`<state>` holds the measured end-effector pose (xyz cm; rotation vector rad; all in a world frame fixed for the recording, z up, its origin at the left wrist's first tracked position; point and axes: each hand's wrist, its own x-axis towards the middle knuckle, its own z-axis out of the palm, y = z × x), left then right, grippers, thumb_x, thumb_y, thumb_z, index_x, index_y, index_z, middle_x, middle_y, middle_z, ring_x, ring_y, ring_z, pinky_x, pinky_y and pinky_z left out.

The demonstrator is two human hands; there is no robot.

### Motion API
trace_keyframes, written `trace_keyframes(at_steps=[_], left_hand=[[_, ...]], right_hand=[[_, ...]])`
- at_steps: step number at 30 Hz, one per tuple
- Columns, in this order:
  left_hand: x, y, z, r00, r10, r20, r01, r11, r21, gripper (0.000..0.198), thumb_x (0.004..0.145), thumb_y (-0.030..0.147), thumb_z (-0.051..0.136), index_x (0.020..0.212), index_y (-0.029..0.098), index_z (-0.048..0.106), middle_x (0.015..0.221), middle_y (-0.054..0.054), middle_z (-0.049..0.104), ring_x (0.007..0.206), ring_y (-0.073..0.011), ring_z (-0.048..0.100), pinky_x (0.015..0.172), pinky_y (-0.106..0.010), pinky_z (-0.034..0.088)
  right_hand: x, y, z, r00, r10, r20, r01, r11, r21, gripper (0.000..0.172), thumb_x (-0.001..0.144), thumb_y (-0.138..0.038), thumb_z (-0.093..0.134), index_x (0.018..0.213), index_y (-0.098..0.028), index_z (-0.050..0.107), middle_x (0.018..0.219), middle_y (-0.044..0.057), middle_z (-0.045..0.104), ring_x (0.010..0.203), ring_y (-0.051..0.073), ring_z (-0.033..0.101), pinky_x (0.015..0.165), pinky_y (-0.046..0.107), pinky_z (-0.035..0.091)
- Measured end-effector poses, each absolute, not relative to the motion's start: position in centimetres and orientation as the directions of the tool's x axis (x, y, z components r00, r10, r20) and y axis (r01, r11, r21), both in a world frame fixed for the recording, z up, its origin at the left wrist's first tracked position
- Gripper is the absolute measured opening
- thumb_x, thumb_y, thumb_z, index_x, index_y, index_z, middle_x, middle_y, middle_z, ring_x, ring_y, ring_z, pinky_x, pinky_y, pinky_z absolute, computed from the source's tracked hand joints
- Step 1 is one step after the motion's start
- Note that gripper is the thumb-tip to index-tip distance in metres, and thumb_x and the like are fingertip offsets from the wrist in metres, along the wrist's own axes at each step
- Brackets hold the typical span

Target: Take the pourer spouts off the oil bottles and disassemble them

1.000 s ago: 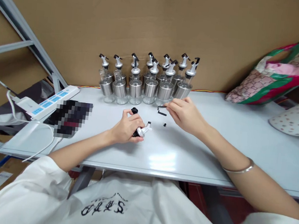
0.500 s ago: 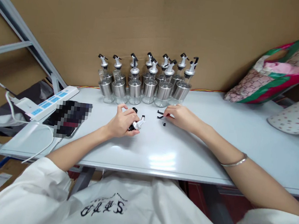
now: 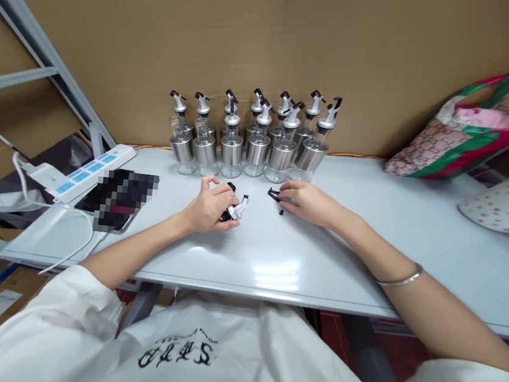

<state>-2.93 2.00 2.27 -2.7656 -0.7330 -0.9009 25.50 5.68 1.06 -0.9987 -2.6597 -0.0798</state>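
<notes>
My left hand is closed around a bottle pourer spout, silver with a black stopper base, held low over the table. Its silver nozzle with a black tip points right, past my fingers. My right hand rests on the table with its fingertips closed at a small black plastic lever piece, partly covered by the fingers. Just below those fingers lies a tiny black cap. Behind both hands stand several glass bottles with steel sleeves, most topped by silver and black pourers; two at the front left have bare necks.
On the left, a white power strip with a charger and cable lies beside a dark phone. A colourful bag and a white dotted container stand at the right. Cardboard backs the table.
My right hand has lowered slightly and its fingers have closed in on the black pieces, covering more of them. My left hand keeps the pourer spout almost in place. The view has shifted slightly.
</notes>
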Motion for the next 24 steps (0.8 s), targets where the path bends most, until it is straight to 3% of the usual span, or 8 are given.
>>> trace_keyframes(at_steps=[7,16,24], left_hand=[[-2.75,1.89,2.49,0.697,0.302,0.650,0.433,-0.900,-0.046,0.039,0.092,0.052,0.031,0.081,0.019,0.048,0.069,0.000,0.062,0.068,-0.0153,0.056,0.081,-0.038,0.024],[-2.84,2.06,2.40,0.715,0.424,0.556,0.499,-0.867,0.019,0.050,0.089,0.060,0.024,0.080,0.018,0.051,0.072,-0.002,0.064,0.070,-0.0164,0.055,0.084,-0.039,0.024],[-2.75,2.09,2.26,0.722,0.458,0.519,0.508,-0.860,0.053,0.056,0.090,0.062,0.020,0.083,0.017,0.053,0.078,-0.004,0.065,0.074,-0.0172,0.055,0.086,-0.039,0.023]], right_hand=[[25.26,5.22,1.61,-0.713,0.652,0.258,0.656,0.750,-0.080,0.023,0.086,-0.020,0.050,0.099,-0.013,0.068,0.091,0.011,0.068,0.079,0.021,0.064,0.074,0.032,0.049],[25.02,5.03,1.91,-0.688,0.699,0.196,0.698,0.711,-0.087,0.033,0.091,-0.023,0.040,0.090,-0.012,0.071,0.094,0.013,0.067,0.084,0.022,0.062,0.078,0.032,0.047],[25.29,5.45,1.66,-0.627,0.753,0.199,0.765,0.643,-0.023,0.028,0.088,-0.018,0.043,0.097,-0.009,0.068,0.101,0.016,0.066,0.088,0.024,0.063,0.078,0.032,0.048]])
